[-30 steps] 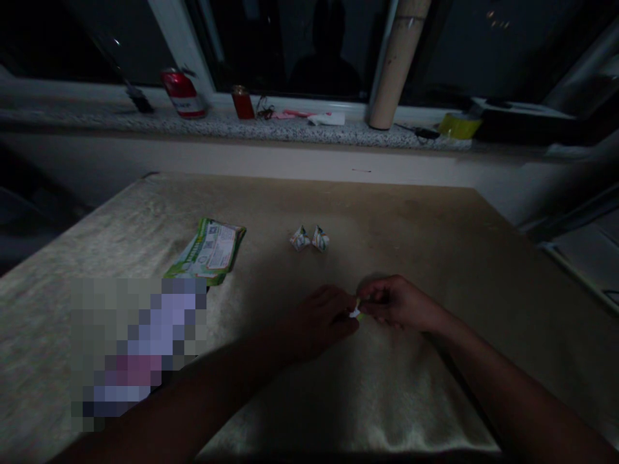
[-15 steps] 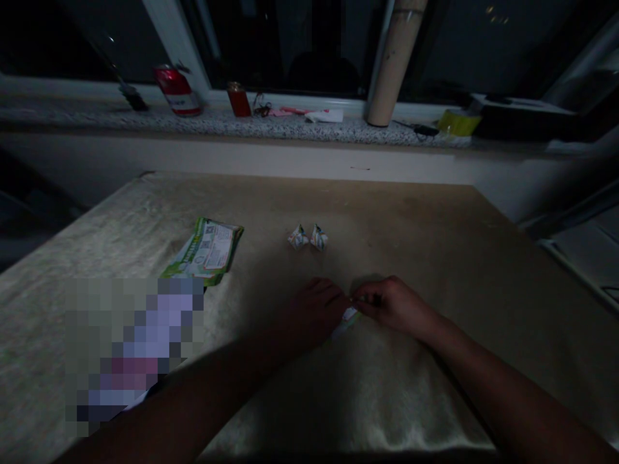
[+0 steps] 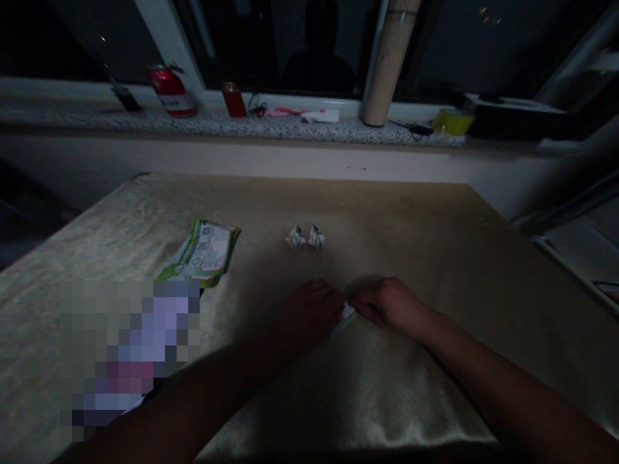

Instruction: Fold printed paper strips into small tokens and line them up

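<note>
Low over the cloth, my left hand (image 3: 316,308) rests with its fingers bent and close together on a small piece of printed paper (image 3: 347,313). My right hand (image 3: 387,301) pinches the same paper at its right edge, fingers curled in. Only a white and green part of the paper shows between the hands; the rest is hidden beneath them. Beyond them stand two small folded paper shapes, the left folded paper (image 3: 296,238) and the right folded paper (image 3: 316,238), side by side with points upward.
Green printed sheets (image 3: 206,253) lie at the left of the cloth-covered table (image 3: 411,212), beside a blurred-out item (image 3: 140,345). On the windowsill are a red can (image 3: 170,93), a red jar (image 3: 234,102), a cardboard tube (image 3: 391,64) and a yellow object (image 3: 452,122).
My right hand's fingers have closed in and turned down against the paper, nearer my left hand. My left hand stays on the paper. The view has shifted slightly.
</note>
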A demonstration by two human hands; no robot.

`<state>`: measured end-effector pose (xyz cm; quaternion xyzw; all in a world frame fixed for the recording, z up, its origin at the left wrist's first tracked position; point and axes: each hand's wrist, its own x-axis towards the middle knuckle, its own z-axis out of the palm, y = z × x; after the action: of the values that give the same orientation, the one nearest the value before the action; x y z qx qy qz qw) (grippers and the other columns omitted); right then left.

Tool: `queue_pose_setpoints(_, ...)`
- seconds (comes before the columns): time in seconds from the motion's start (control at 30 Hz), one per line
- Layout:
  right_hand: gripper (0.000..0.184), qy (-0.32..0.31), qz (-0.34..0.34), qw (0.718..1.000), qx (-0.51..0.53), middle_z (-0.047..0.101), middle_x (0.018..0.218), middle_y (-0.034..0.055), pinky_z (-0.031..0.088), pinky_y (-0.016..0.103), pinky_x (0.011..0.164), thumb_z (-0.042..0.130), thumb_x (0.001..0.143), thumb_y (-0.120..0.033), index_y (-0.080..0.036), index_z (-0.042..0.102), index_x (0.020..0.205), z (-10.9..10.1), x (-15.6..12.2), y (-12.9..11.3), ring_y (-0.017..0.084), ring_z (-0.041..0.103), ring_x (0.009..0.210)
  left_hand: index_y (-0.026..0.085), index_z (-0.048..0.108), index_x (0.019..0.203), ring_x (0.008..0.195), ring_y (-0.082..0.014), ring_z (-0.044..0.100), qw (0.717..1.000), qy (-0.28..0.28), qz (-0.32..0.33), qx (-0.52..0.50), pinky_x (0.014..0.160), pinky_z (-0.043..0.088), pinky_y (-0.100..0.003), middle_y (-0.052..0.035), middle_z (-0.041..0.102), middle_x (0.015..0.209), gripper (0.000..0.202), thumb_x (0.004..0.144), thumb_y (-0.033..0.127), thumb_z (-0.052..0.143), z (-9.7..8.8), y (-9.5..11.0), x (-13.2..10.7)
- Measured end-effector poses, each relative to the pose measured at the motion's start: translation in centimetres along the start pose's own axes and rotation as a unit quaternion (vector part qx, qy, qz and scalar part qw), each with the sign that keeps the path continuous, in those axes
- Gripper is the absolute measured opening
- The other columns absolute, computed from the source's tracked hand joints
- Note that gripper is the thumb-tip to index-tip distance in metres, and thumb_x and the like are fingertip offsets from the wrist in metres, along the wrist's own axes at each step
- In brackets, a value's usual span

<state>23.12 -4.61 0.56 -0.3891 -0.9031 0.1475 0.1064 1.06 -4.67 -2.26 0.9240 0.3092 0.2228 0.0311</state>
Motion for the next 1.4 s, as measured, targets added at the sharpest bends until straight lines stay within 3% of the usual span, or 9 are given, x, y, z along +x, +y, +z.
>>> queue_pose_setpoints(0.17,0.02,-0.036,0.003,0.998,-0.059,0.075,0.08,0.0027,0.032,0.027,0.06,0.056,0.094,-0.019,-0.019,0.069,0.08,-0.7,-0.2,-0.5,0.015,0.065,0.069,0.015,0.065,0.1,0.089,-0.02,0.058,1.0,-0.01,0.004,-0.01,0.085,0.048,-0.034,-0.006,0.065,0.095,0.013,0.097,0.02,0.054,-0.2,0.1,0.2)
queue_pose_setpoints(0.4,0.016,-0.051,0.006,0.994,-0.098,0.075,0.076,0.0036,0.029,0.028,0.058,0.057,0.091,-0.02,-0.021,0.072,0.084,-1.5,-0.7,-0.9,0.015,0.062,0.063,0.017,0.067,0.098,0.09,-0.0201,0.055,0.999,-0.05,-0.014,0.017,0.081,0.047,-0.032,-0.0069,0.061,0.098,0.01,0.095,0.019,0.058,-0.8,0.3,0.3)
queue_pose_setpoints(0.53,0.015,-0.044,0.008,0.999,0.014,0.072,0.072,0.0005,0.034,0.025,0.059,0.059,0.086,-0.016,-0.022,0.073,0.082,-1.2,-0.8,0.4,0.013,0.061,0.062,0.018,0.066,0.099,0.09,-0.0203,0.054,0.998,-0.05,0.008,0.027,0.081,0.046,-0.032,-0.0057,0.06,0.097,0.009,0.094,0.021,0.059,-0.7,0.1,0.2)
queue_pose_setpoints(0.63,0.014,0.032,0.103,0.979,0.175,0.066,0.066,-0.0011,0.039,0.022,0.057,0.06,0.088,-0.024,-0.02,0.074,0.086,-0.5,-0.6,1.9,0.012,0.058,0.058,0.018,0.065,0.098,0.09,-0.0206,0.054,0.997,-0.057,0.013,0.048,0.08,0.046,-0.033,-0.0061,0.06,0.098,0.008,0.093,0.02,0.059,-0.5,0.0,0.2)
queue_pose_setpoints(0.73,0.017,0.085,0.161,0.956,0.228,0.062,0.064,-0.0012,0.04,0.022,0.056,0.064,0.088,-0.031,-0.017,0.071,0.081,0.3,-0.1,2.5,0.012,0.055,0.058,0.018,0.065,0.1,0.09,-0.0209,0.054,0.996,-0.067,0.018,0.055,0.08,0.047,-0.033,-0.0066,0.06,0.099,0.01,0.094,0.018,0.057,-0.5,0.1,0.2)
queue_pose_setpoints(0.93,0.027,0.108,0.11,0.983,0.101,0.06,0.063,-0.0026,0.038,0.025,0.065,0.073,0.084,-0.03,-0.018,0.059,0.064,1.0,1.1,1.5,0.012,0.053,0.062,0.018,0.064,0.108,0.088,-0.0215,0.055,0.995,-0.053,0.029,0.081,0.077,0.047,-0.035,-0.0068,0.061,0.096,0.016,0.095,0.017,0.054,-0.8,0.5,0.3)
queue_pose_setpoints(1.4,0.03,0.063,0.135,0.988,0.032,0.062,0.065,-0.0023,0.032,0.024,0.06,0.075,0.084,-0.038,-0.019,0.06,0.065,0.3,1.1,1.1,0.012,0.055,0.063,0.016,0.061,0.101,0.084,-0.0218,0.057,0.993,-0.056,0.021,0.099,0.073,0.047,-0.035,-0.0063,0.06,0.092,0.009,0.095,0.017,0.054,-0.8,0.7,0.3)
